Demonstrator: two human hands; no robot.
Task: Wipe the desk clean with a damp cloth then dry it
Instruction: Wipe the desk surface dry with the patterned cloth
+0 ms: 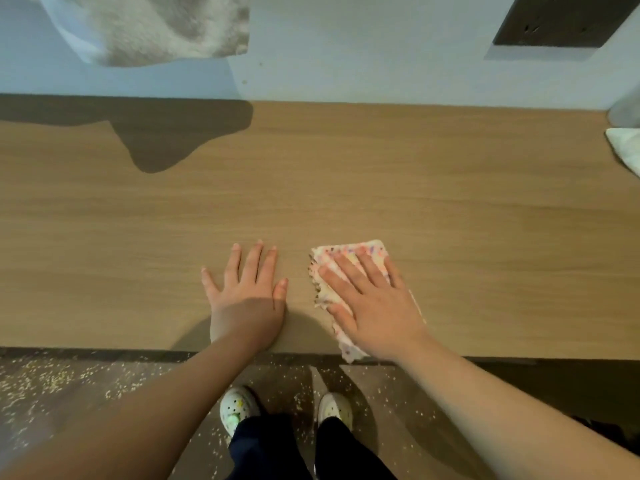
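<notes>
A light wooden desk [346,174] fills the middle of the view. Near its front edge lies a folded white cloth with coloured speckles [349,252]. My right hand [370,299] lies flat on the cloth with straight fingers, pressing it onto the wood; one corner of the cloth hangs over the desk's front edge. Just left of it, my left hand [246,296] rests flat on the bare desk, fingers spread, holding nothing.
A grey-white towel [156,26] hangs on the wall at the upper left and casts a shadow on the desk. A white object [627,147] sits at the desk's right edge. Crumbs litter the dark floor [69,382] around my shoes [239,407].
</notes>
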